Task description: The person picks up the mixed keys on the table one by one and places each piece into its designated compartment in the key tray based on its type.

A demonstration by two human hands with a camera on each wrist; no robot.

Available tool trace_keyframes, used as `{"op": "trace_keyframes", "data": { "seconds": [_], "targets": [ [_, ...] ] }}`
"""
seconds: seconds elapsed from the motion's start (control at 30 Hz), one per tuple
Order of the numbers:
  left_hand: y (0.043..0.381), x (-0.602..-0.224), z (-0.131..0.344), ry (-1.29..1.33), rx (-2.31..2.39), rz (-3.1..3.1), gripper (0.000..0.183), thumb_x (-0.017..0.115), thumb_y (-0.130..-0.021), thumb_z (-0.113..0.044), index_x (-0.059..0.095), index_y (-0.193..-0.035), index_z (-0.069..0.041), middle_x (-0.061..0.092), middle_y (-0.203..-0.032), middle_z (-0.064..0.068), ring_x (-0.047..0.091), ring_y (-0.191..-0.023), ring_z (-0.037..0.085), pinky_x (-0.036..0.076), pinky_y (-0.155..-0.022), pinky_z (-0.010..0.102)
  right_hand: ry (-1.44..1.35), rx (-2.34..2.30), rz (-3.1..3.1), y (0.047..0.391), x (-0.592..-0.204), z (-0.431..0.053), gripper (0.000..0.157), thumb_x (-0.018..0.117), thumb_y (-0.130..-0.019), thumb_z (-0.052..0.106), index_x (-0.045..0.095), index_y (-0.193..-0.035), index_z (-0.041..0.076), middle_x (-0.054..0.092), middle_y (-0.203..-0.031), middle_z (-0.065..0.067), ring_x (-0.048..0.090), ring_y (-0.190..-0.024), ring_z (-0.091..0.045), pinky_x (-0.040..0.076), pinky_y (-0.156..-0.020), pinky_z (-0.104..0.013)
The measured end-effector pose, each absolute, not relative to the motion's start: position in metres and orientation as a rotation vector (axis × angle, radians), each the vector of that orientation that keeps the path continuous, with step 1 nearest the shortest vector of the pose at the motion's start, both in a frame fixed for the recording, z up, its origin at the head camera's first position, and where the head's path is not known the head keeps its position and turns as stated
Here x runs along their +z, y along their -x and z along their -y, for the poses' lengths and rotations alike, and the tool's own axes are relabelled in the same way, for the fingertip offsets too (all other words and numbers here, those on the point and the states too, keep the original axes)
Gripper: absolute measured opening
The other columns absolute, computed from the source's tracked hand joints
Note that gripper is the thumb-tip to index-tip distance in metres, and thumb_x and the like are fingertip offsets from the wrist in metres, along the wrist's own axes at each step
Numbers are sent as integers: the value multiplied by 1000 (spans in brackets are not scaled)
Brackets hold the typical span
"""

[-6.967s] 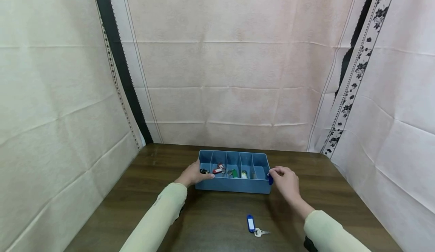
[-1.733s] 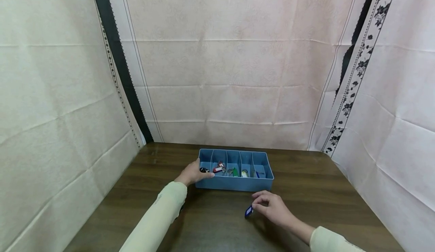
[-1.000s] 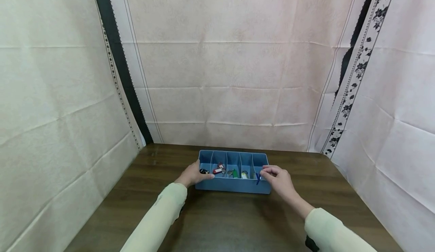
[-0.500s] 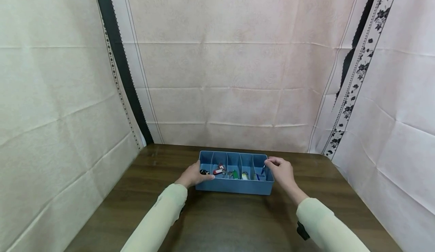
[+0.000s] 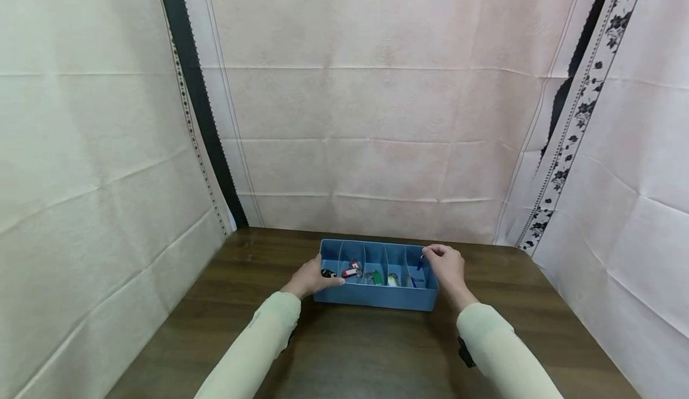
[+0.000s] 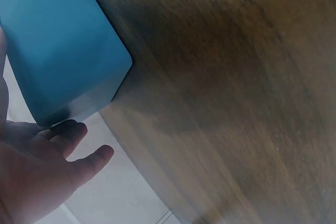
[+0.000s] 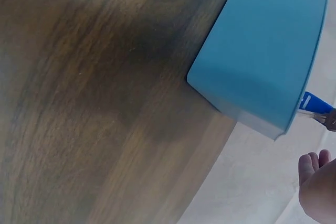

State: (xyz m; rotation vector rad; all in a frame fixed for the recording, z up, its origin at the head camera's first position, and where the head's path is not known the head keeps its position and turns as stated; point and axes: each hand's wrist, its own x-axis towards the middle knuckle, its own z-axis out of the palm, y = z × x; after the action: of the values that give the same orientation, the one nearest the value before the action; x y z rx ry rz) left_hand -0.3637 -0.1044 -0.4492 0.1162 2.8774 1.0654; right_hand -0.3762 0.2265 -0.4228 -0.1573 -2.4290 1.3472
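Observation:
A blue box (image 5: pixel 377 294) with a row of several compartments stands on the table. My left hand (image 5: pixel 309 276) grips its left end, thumb at the front rim; in the left wrist view, the fingers lie against the end wall. Over the rightmost compartment my right hand (image 5: pixel 448 267) pinches a blue key tag (image 5: pixel 420 262). The right wrist view shows that key tag (image 7: pixel 314 102) with a key just above the box rim. Another blue tag (image 5: pixel 413 282) lies inside this compartment.
Other compartments hold a black item (image 5: pixel 327 273), red tags (image 5: pixel 350 273), a green tag (image 5: pixel 377 277) with keys, and a pale yellow-white tag (image 5: pixel 393 280). Brown wooden table (image 5: pixel 371 351); pale cloth (image 5: pixel 377 118) hangs behind and at both sides.
The blue tag and key lying on the front of the table were picked up by my right hand and carried up to the rightmost compartment. My left hand stays on the box.

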Motion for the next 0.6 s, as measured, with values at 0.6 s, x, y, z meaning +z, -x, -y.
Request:
{"op": "trace_keyframes", "data": {
  "seconds": [0.6],
  "targets": [
    [364,-446,93,-115,1021,-2909,110,68,-65,-62,18,-144,-5,30,-142,16,33,-126,35,28,-96,57,147,1161,2457,380,-423,-262,37,54,-89,41,67,-104,10,63,-104,-12,54,-98,-28,43,-83,-42]
  ]
}}
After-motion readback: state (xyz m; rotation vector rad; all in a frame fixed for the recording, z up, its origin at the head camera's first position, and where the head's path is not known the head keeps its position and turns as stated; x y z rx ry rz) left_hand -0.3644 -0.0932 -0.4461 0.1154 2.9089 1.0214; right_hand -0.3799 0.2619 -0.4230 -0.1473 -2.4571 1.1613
